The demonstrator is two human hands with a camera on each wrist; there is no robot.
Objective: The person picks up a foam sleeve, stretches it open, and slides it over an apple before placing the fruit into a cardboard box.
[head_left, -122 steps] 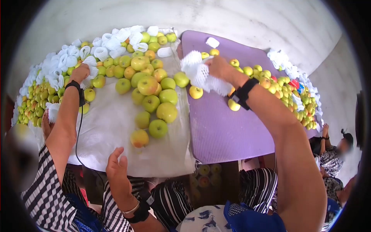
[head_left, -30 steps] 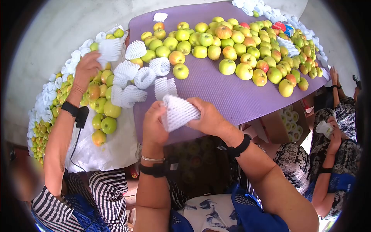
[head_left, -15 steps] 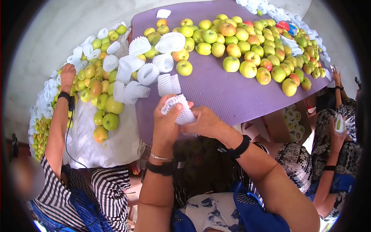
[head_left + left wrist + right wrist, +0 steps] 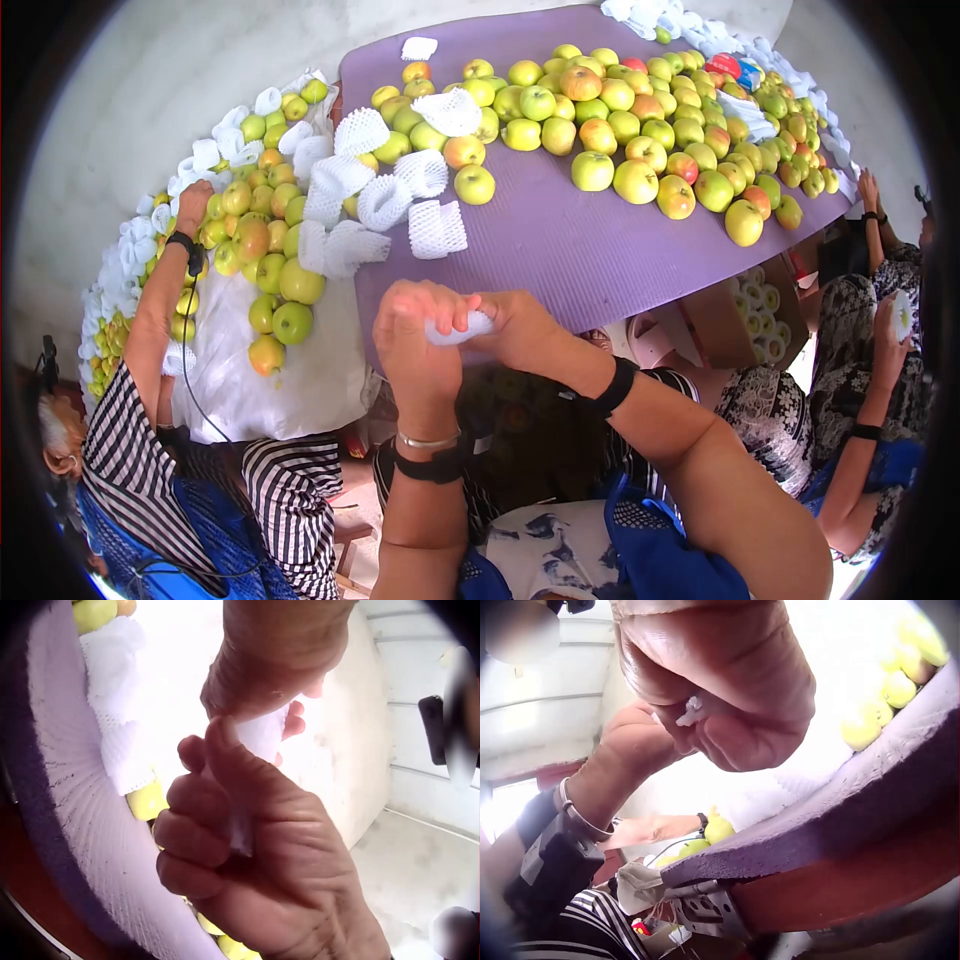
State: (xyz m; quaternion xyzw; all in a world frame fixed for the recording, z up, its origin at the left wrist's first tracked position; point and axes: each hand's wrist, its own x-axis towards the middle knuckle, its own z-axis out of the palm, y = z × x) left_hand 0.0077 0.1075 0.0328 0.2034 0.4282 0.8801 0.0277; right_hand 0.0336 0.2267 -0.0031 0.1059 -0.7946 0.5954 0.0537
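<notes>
My left hand (image 4: 418, 335) and right hand (image 4: 520, 325) meet over the near edge of the purple mat, both gripping a white foam net sleeve (image 4: 460, 328). The left fingers fold over its top, and the right hand holds its other end. In the left wrist view, curled right fingers (image 4: 191, 832) wrap the sleeve, with the thumb pointing up. Most of the sleeve is hidden by the hands. A small white bit of foam (image 4: 690, 711) pokes out of my right fist in the right wrist view. Just beyond the hands lie several loose foam sleeves (image 4: 437, 229).
Green-yellow apples (image 4: 640, 140) spread over the purple mat (image 4: 540, 230). More apples (image 4: 265, 235) and sleeves cover a white cloth (image 4: 240, 350) at left, where another person's hand (image 4: 192, 205) reaches in. A cardboard box (image 4: 715, 320) of sleeved apples stands below at right.
Earlier my right hand held a bunch of sleeves over the mat; now loose sleeves lie there. Both hands came together on one sleeve, now mostly covered. Another sleeve appeared on the apples.
</notes>
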